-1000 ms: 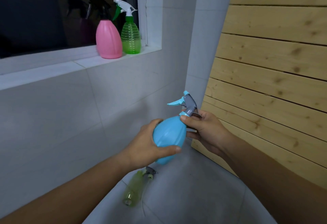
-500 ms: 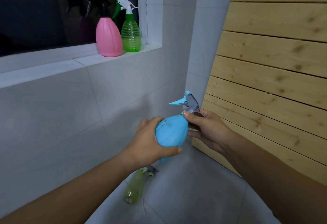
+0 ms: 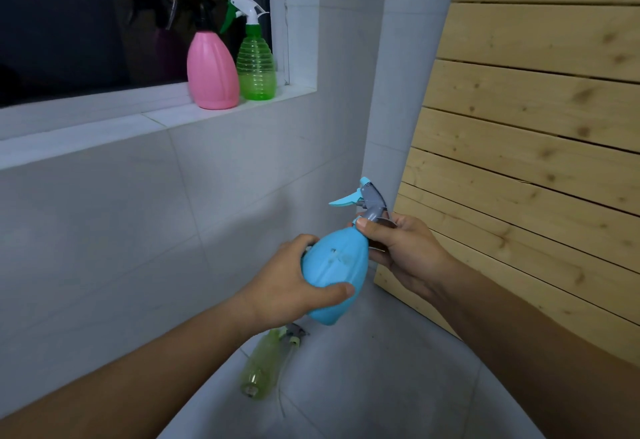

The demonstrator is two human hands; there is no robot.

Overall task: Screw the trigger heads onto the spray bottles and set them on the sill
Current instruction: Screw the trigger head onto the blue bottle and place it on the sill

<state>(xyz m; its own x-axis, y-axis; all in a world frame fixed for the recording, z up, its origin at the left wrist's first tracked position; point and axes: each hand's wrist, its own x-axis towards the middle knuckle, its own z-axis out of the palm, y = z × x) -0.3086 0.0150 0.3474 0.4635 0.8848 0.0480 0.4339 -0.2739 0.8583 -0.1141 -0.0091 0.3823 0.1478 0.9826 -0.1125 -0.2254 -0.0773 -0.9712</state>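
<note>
Blue spray bottle [image 3: 334, 274]: left hand [image 3: 289, 294] clasps its body, right hand [image 3: 403, 251] pinches and hides its neck.

Home bathroom: tiled walls [image 3: 104, 230], window sill [image 3: 86, 126].

- one view only, from the head, looking forward and down along both forearms.
- it faces a tiled corner: window sill [image 3: 104, 130] upper left, wooden slat panel [image 3: 533, 147] at right, tiled floor [image 3: 381, 386] below.
- the hands sit close, mid-frame; the sill lies farther off.
</note>
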